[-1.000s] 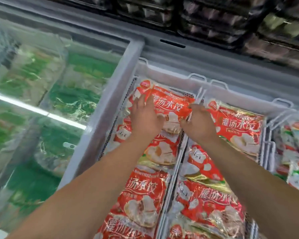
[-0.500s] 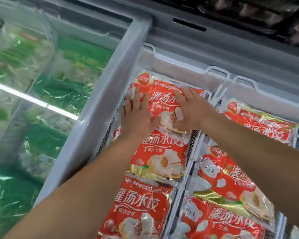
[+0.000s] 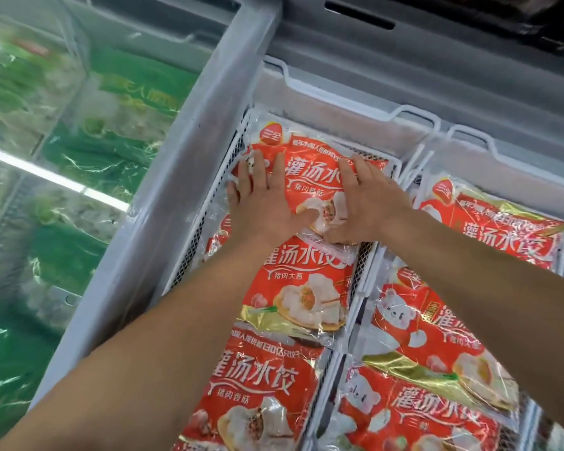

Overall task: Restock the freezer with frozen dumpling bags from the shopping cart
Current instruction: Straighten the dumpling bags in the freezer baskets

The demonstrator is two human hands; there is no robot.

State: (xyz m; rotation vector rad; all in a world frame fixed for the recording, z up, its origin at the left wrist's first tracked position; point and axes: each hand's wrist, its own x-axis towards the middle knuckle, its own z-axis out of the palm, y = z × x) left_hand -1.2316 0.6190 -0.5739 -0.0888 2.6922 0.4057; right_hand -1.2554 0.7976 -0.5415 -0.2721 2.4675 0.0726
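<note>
Pressing flat with fingers (image 3: pixel 246 170) spread and straight, the left hand (image 3: pixel 258 203) and right hand (image 3: pixel 365 203) both lie palm-down on the topmost dumpling bag (image 3: pixel 310 177) at the far end of the white wire basket (image 3: pixel 232 148), apparently to seat it level on the overlapping row of red bags (image 3: pixel 300 288) so the stack stays tidy. The neighbouring basket (image 3: pixel 437 125) holds similar bags, and green packs (image 3: pixel 79 151) blur behind the glass lid (image 3: pixel 30 92) at left. The shopping cart is out of view, the forearms hide part of the row, and the basket's depth cannot be judged.
</note>
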